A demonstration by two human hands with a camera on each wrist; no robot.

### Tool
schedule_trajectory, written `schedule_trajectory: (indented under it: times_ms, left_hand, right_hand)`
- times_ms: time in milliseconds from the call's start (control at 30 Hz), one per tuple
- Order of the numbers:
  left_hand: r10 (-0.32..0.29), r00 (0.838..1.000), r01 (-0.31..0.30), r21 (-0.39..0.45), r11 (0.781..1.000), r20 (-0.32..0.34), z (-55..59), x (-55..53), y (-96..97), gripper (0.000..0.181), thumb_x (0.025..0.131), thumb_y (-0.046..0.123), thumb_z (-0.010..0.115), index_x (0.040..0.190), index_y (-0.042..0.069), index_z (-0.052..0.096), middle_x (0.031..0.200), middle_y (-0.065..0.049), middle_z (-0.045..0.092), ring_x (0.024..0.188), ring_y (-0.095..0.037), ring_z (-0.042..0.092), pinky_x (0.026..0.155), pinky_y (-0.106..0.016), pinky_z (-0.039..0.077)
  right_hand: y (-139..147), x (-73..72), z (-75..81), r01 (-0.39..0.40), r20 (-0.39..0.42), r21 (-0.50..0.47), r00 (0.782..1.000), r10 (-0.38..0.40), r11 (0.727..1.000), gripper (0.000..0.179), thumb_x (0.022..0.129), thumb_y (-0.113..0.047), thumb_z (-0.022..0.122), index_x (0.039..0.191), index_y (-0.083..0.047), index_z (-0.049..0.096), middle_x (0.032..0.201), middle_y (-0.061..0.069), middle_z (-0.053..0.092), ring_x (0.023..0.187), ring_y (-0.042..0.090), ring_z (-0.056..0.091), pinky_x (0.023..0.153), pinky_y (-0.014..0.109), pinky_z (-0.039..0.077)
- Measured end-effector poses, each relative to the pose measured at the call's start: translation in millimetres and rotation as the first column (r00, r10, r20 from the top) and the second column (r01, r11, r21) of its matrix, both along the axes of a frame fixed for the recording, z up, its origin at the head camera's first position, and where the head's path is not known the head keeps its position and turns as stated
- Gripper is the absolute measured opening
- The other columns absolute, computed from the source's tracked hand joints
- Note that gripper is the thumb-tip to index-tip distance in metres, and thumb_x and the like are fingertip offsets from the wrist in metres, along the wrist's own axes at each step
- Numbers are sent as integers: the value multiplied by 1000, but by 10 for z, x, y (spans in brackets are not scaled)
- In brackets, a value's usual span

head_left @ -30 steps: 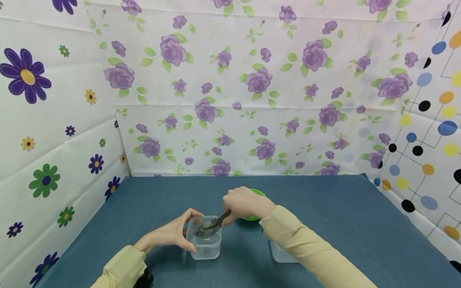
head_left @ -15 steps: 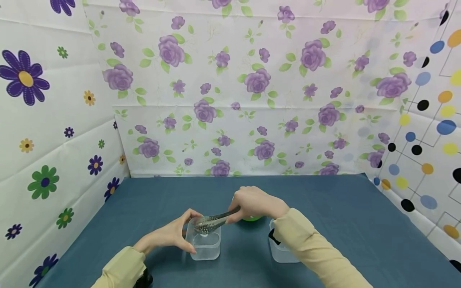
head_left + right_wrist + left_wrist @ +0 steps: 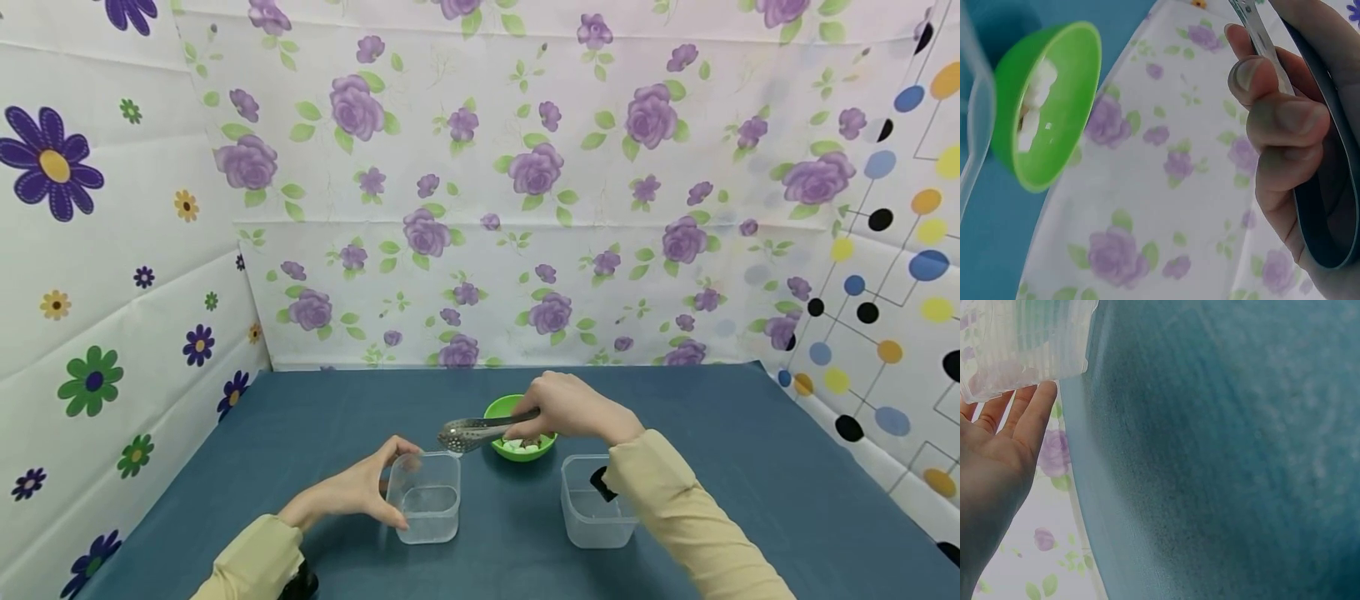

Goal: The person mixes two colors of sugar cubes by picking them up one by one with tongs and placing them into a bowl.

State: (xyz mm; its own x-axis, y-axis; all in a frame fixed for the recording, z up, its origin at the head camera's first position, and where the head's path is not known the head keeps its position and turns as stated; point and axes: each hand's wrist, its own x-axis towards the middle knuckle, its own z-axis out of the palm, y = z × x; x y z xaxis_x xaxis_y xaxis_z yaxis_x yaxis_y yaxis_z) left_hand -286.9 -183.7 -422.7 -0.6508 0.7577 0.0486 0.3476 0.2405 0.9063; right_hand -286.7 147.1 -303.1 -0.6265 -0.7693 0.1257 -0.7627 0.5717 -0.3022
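My right hand (image 3: 566, 407) grips a pair of metal tongs (image 3: 487, 427) with perforated heads. The tongs point left, above the table between the left clear plastic container (image 3: 429, 527) and the green bowl (image 3: 512, 403). A small whitish spot shows under their tips; I cannot tell whether they hold a piece. White chunks (image 3: 1040, 84) and something brown lie in the bowl. With its thumb on the near side and fingers at the far side, my left hand (image 3: 360, 485) holds the left container, whose visible floor is bare. Fingertips (image 3: 1047, 394) meet its wall in the left wrist view.
A second clear plastic container (image 3: 600, 533) stands on the right, partly behind my right sleeve (image 3: 660, 492). Blue cloth (image 3: 360, 400) covers the table. Flower-printed sheets (image 3: 465, 167) rise at the back and left, a dotted sheet (image 3: 892, 333) at the right.
My right hand has lifted the tongs out of the left container and moved them right and away from me. Bowl and right container show more. The left hand has stayed at its container.
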Motion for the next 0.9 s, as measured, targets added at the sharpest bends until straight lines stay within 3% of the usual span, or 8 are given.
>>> schedule_trajectory:
  times_ms: [133,333,633,900]
  left_hand:
    - [-7,1000,6,6,1000,9,-5,-1,4,72,76,13,75,129,0,28,130,-23,26,119,-33,32,86,-50,40]
    - [-14,1000,14,10,1000,12,-4,-6,1,72,76,13,75,128,0,27,130,-23,25,120,-33,32,86,-48,41]
    - [-20,1000,20,14,1000,13,-4,0,3,70,76,13,75,128,4,29,130,-23,25,119,-34,32,85,-46,42]
    - [-31,999,30,17,999,24,1,-5,2,71,77,13,74,129,0,26,130,-24,24,119,-36,31,86,-48,40]
  right_hand:
    - [160,-25,-11,83,28,0,996,-83,997,16,85,-39,62,81,-26,71,52,-18,53,42,6,48,46,24,43]
    - [408,-73,-45,190,53,-9,981,-189,982,33,83,-42,63,97,-15,72,42,-12,47,39,10,48,49,25,45]
    - [670,-153,-164,278,67,25,958,-279,960,25,82,-37,66,93,-16,73,42,0,49,37,11,45,50,27,44]
    - [760,-192,-246,301,72,47,950,-304,952,23,80,-36,68,90,-16,73,40,2,48,35,12,44,50,27,44]
